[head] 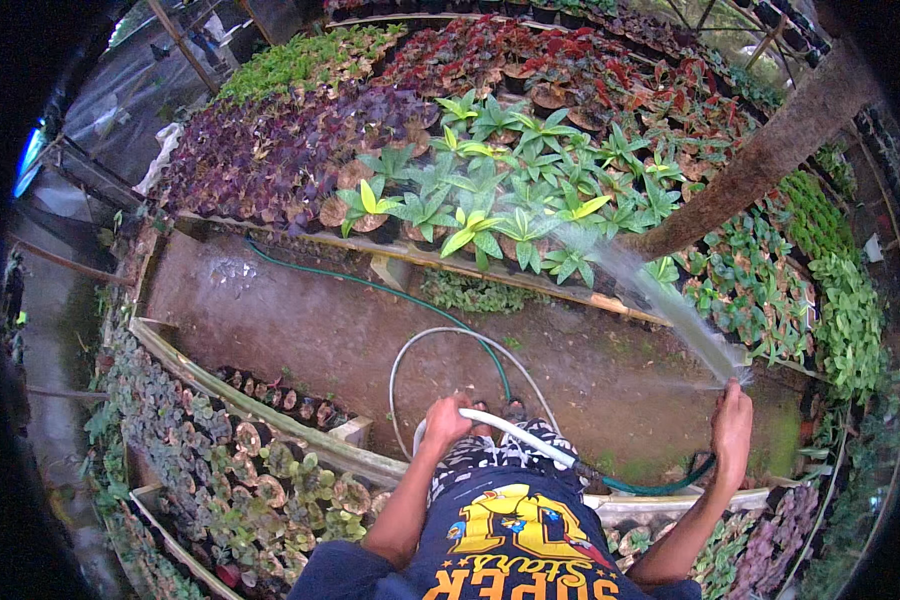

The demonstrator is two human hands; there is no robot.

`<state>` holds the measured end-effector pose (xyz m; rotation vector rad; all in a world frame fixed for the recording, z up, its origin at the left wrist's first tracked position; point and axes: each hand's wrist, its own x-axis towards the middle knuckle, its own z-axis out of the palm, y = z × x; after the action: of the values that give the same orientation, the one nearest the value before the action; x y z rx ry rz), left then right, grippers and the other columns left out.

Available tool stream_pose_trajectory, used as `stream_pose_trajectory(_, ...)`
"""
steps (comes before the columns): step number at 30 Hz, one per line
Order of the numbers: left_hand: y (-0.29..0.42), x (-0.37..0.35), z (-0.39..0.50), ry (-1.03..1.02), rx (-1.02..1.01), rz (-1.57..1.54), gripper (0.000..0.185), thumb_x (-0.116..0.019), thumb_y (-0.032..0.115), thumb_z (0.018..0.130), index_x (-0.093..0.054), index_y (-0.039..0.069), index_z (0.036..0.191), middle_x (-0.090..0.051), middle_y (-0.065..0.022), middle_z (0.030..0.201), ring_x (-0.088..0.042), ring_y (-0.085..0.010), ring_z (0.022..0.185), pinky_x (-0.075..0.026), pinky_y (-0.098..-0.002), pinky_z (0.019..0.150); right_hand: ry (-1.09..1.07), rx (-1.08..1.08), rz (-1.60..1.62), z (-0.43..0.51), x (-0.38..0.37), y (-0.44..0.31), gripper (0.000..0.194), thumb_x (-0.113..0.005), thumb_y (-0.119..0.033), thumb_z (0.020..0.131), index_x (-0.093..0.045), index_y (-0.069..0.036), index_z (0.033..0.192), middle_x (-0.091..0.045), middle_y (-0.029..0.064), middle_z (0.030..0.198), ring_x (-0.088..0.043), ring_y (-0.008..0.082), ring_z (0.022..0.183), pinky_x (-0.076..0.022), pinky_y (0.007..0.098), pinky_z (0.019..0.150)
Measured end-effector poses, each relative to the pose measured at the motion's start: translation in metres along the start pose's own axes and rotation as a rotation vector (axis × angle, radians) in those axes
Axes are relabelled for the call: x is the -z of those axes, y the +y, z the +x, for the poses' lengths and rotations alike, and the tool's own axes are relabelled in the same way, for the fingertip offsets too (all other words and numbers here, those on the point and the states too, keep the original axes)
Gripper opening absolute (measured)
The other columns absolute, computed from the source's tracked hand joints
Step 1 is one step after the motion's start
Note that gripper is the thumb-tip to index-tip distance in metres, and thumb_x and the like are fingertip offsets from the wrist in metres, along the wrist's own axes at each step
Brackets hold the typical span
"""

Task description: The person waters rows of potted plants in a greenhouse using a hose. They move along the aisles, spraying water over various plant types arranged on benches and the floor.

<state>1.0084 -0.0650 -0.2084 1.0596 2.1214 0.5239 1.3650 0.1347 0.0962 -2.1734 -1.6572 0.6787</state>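
Observation:
My left hand (pixel 448 421) is closed around a white hose (pixel 521 435), which passes in front of my shirt and joins a green hose (pixel 656 489). The green hose runs up to my right hand (pixel 733 420), whose fingers grip its end. From there a fan of water (pixel 671 311) sprays up and left onto potted plants with pale-veined green leaves (pixel 525 187). The hose end itself is mostly hidden by my fingers. A loop of thinner-looking pale hose (pixel 397 360) and another stretch of green hose (pixel 390 289) lie on the ground near my feet.
Purple-leaved plants (pixel 270 157) and red-leaved plants (pixel 510 52) fill the bed beyond, edged by a bamboo rail (pixel 450 261). A slanting trunk-like post (pixel 765 157) rises at the right. Behind me is another bed with a pale edge (pixel 247 409). The dirt path (pixel 307 322) has a wet patch.

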Motion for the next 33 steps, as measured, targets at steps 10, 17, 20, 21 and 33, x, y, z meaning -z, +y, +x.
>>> stream_pose_trajectory(10, 0.029, 0.029, 0.034, 0.146, -0.063, 0.095, 0.02, -0.072, 0.026, 0.069, -0.071, 0.012, 0.083, -0.066, -0.0215, 0.073, -0.067, -0.0389, 0.073, -0.052, -0.0469, 0.071, -0.072, 0.015, 0.039, 0.036, -0.001, 0.016, 0.055, -0.034, -0.041, 0.103, -0.038, 0.001, 0.069, -0.033, 0.0103, 0.061, -0.033, 0.0217, 0.06, -0.0323, 0.0438, 0.058)
stream_pose_trajectory(17, 0.017, 0.018, 0.006, 0.2, -0.04, 0.062, 0.021, -0.072, 0.029, 0.072, -0.071, 0.01, 0.08, -0.066, -0.0202, 0.07, -0.067, -0.0381, 0.071, -0.052, -0.0457, 0.069, -0.174, 0.091, -0.083, 0.039, -0.022, -0.004, 0.058, -0.033, -0.039, 0.102, -0.051, 0.01, 0.076, -0.05, 0.0279, 0.07, -0.052, 0.0414, 0.069, -0.0405, 0.0493, 0.069)
stream_pose_trajectory(20, -0.008, 0.016, -0.004, 0.183, -0.011, -0.017, 0.025, -0.075, 0.033, 0.073, -0.072, 0.009, 0.081, -0.066, -0.0218, 0.074, -0.067, -0.0387, 0.073, -0.052, -0.0459, 0.068, -0.215, 0.132, -0.14, 0.025, -0.032, -0.034, 0.059, -0.033, -0.039, 0.101, -0.054, 0.013, 0.082, -0.055, 0.0352, 0.079, -0.055, 0.0516, 0.083, -0.042, 0.0518, 0.076)
stream_pose_trajectory(21, -0.018, 0.016, -0.006, 0.165, 0.003, -0.023, 0.025, -0.075, 0.032, 0.073, -0.072, 0.009, 0.082, -0.067, -0.0224, 0.075, -0.067, -0.0388, 0.075, -0.052, -0.0461, 0.069, -0.24, 0.133, -0.153, 0.02, -0.038, -0.045, 0.059, -0.033, -0.039, 0.101, -0.055, 0.013, 0.084, -0.055, 0.037, 0.083, -0.055, 0.054, 0.088, -0.0422, 0.0526, 0.077)
stream_pose_trajectory(33, -0.099, 0.065, -0.007, 0.068, 0.055, -0.132, 0.017, -0.068, 0.014, 0.068, -0.071, 0.01, 0.084, -0.069, -0.0193, 0.079, -0.068, -0.0382, 0.079, -0.053, -0.0442, 0.072, -0.162, 0.061, -0.236, -0.031, -0.095, -0.121, 0.058, -0.034, -0.04, 0.101, -0.051, 0.012, 0.082, -0.051, 0.0315, 0.076, -0.052, 0.0465, 0.077, -0.042, 0.0505, 0.076)
